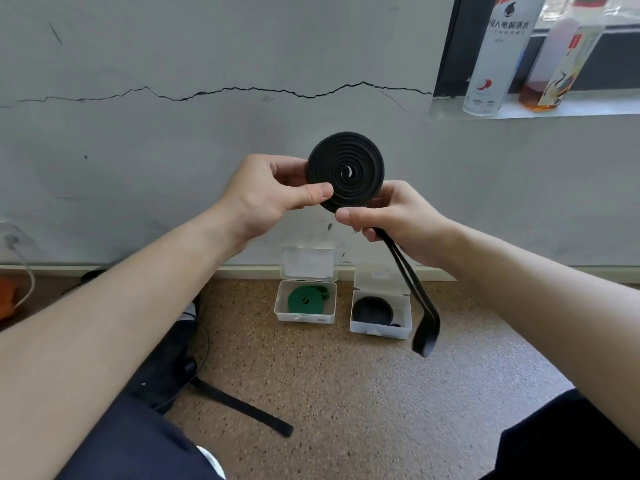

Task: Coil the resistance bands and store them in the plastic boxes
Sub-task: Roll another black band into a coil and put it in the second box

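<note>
While the cracked wall (207, 64) is standing behind the black band coil (346, 161) and the speckled floor (346, 393) with both open plastic boxes (304, 318) is lying below it, the left hand (263, 199) is pinching its springy rim (light, rubbery, likely unwinding if loosened) and the right hand (398, 220) is gripping the tail (415, 299) just beneath.

The coiled resistance band (345, 173) between the left hand (270, 192) and right hand (391, 216) is black, its turns a tight spiral. Below the hands, one clear plastic box (306, 318) shows a green band (304, 299), the second clear box (379, 330) a black band (372, 308). The floor (346, 393) is tan with dark speckles, the wall (173, 150) behind the hands pale grey with a jagged black crack (242, 89)
</note>
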The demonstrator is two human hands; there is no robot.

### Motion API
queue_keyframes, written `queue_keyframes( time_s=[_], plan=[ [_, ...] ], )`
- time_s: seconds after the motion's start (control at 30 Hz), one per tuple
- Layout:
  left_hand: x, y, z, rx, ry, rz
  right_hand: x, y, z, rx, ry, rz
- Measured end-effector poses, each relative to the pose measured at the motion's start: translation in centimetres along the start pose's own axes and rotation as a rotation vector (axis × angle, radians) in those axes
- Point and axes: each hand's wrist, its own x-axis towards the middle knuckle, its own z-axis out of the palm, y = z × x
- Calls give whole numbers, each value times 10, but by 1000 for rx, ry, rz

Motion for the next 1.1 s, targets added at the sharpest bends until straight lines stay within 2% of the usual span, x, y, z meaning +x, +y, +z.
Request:
queue_keyframes(
  time_s=[0.17, 0.23, 0.3, 0.57, 0.73, 0.87, 1.0, 1.1],
  plan=[
    [-8, -6, 24, -455, 38, -120, 1, -2, 13, 147, 39, 9],
    [-10, -6, 34, -516, 96, -102, 1, -2, 17, 180, 66, 19],
    [-8, -5, 34, -485, 146, -91, 1, -4, 20, 185, 93, 29],
    [-3, 0, 8, -262, 116, -51, -1, -6, 11, 25, 83, -5],
    [-2, 0, 1, -20, 29, 27, -3, -3, 1, -49, 44, 9],
    [-2, 5, -1, 58, -61, 73, -3, -2, -1, -55, 17, 25],
    [0, -1, 0, -37, -34, 14, -3, -1, 2, -20, 17, 24],
    [-6, -7, 16, -405, -35, -96, 0, 1, 7, 43, 72, 27]
  ],
)
